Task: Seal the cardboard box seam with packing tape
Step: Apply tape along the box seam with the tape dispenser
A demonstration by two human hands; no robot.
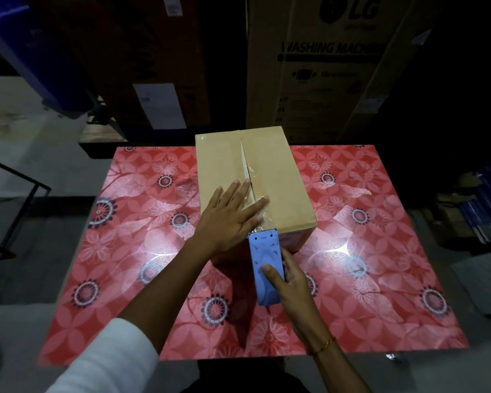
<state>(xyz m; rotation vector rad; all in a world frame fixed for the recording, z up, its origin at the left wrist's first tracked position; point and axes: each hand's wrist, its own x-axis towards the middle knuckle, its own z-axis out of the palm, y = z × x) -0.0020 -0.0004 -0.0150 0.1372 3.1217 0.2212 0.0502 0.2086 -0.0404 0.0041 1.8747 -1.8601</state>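
A closed cardboard box [278,177] stands on the red flowered table [366,265], its centre seam [245,157] running away from me. Clear packing tape [257,191] covers the near stretch of the seam; the far part is bare. My left hand [230,214] lies flat on the box top, fingers spread, pressing the tape near the front edge. My right hand [289,282] grips a blue tape dispenser [265,266] just below that front edge, its toothed blade against the box's near face.
Large cartons stand behind the table, one marked as a washing machine [329,63]. A blue bin [26,52] is at the back left, a black metal frame [17,194] on the left, dark stacked items [476,205] on the right.
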